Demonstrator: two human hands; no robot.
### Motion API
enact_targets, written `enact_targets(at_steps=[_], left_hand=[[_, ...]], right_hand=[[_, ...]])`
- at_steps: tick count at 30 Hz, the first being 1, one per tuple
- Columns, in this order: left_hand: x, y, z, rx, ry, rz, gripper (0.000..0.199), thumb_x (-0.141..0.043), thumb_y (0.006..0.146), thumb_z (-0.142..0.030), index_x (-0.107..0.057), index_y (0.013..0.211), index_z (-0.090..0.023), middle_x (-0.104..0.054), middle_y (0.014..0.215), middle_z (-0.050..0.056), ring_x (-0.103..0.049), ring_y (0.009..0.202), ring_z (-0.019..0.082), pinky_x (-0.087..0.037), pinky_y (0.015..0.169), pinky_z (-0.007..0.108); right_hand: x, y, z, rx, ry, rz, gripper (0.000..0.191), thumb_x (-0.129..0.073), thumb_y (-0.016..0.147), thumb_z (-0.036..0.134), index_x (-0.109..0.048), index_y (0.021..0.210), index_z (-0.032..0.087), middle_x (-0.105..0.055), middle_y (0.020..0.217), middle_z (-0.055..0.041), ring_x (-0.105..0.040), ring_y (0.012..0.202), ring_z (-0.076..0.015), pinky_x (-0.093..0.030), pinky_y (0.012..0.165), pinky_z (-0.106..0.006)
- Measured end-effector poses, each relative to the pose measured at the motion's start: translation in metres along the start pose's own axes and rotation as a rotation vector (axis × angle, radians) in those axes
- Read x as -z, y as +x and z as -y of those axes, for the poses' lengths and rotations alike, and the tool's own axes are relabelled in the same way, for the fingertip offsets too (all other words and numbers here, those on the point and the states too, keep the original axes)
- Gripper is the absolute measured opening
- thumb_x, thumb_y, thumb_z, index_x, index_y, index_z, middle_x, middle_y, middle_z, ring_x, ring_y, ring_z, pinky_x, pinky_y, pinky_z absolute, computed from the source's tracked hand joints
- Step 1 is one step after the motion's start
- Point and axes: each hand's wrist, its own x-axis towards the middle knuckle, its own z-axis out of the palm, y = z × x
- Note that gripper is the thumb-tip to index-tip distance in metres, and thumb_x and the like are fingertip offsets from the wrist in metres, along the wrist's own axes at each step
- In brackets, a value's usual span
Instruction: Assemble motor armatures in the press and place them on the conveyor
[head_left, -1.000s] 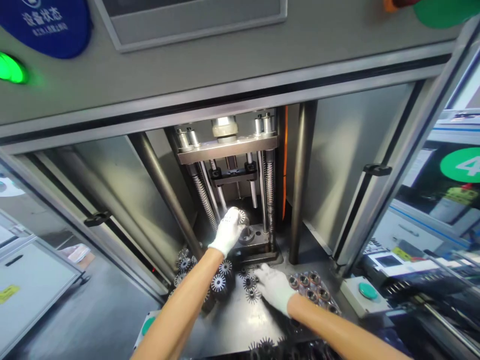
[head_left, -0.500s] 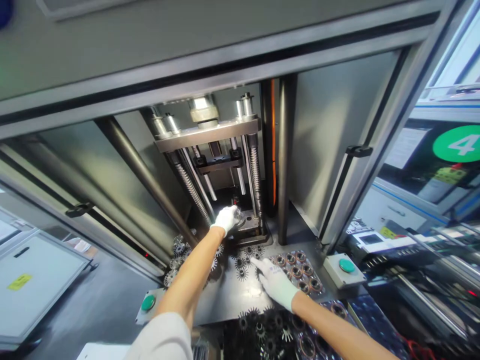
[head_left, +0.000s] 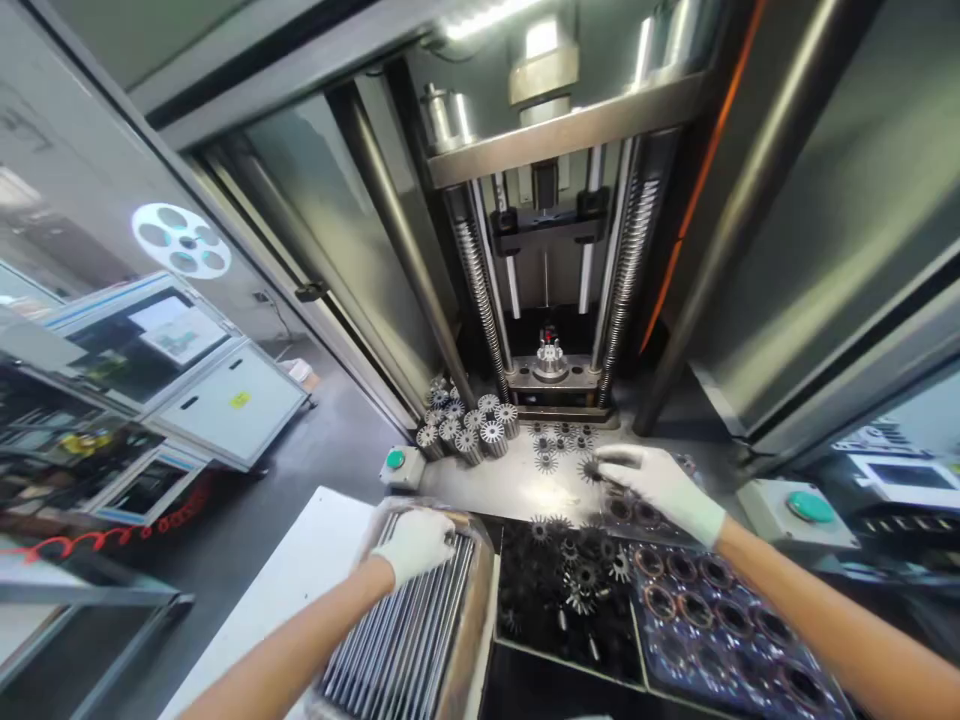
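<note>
Cupping your left hand over the steel rods, grip unclear, right hand open beside a slotted disc, you have stacks built on the counter and loose discs left in the tray.

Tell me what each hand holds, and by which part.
The left hand lies on metal rods in a tray; a grip cannot be told. The right hand has its fingertips at a slotted metal disc; no hold shows.

Gloved left hand — on steel rods

left hand | off press die | now on steel-rod tray
</note>
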Motion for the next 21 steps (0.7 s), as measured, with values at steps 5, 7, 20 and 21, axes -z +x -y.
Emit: enact_targets(at_steps=[5, 7, 20, 21], left_hand=[[-0.079, 0.004, -0.002, 0.049, -0.012, 0.016, 0.053, -0.048, 0.077, -0.019, -0.053, 0.130, -0.013, -0.060, 0.128, 0.020, -0.059, 0.115, 0.032, -0.044, 0.098, 0.047], [-0.095, 0.002, -0.001, 0.071, -0.094, -0.040, 0.056, -0.048, 0.074, -0.013, -0.053, 0.130, -0.012, -0.056, 0.133, 0.020, -0.056, 0.120, 0.030, -0.041, 0.103, 0.046], [-0.013, 0.035, 0.007, 0.350, -1.341, -0.415, 0.048, -0.070, 0.060, -0.060, -0.061, 0.107, -0.053, -0.069, 0.071, -0.006, -0.069, 0.074, 0.030, -0.055, 0.056, 0.045], [-0.010, 0.032, 0.002, 0.361, -1.352, -0.422, 0.043, -0.067, 0.063, -0.062, -0.062, 0.105, -0.053, -0.069, 0.070, -0.006, -0.069, 0.073, 0.029, -0.055, 0.055, 0.044]], right_hand=[[-0.015, 0.045, 0.025, 0.075, 0.136, -0.140, 0.041, -0.067, 0.076, 0.037, -0.067, 0.112, 0.018, -0.070, 0.111, -0.0070, -0.065, 0.099, -0.0227, -0.054, 0.085, -0.034], [-0.012, 0.074, 0.034, 0.119, 0.191, -0.215, 0.040, -0.066, 0.076, 0.035, -0.067, 0.112, 0.017, -0.070, 0.109, -0.0075, -0.067, 0.093, -0.0211, -0.055, 0.081, -0.033], [0.009, 0.219, 0.077, -0.062, -0.298, -0.425, 0.032, -0.056, 0.074, 0.012, -0.073, 0.102, 0.016, -0.072, 0.094, -0.0048, -0.066, 0.087, -0.0167, -0.052, 0.080, -0.024], [0.010, 0.219, 0.078, -0.071, -0.345, -0.399, 0.033, -0.056, 0.073, 0.010, -0.073, 0.100, 0.017, -0.072, 0.093, -0.0046, -0.066, 0.087, -0.0169, -0.051, 0.079, -0.024]])
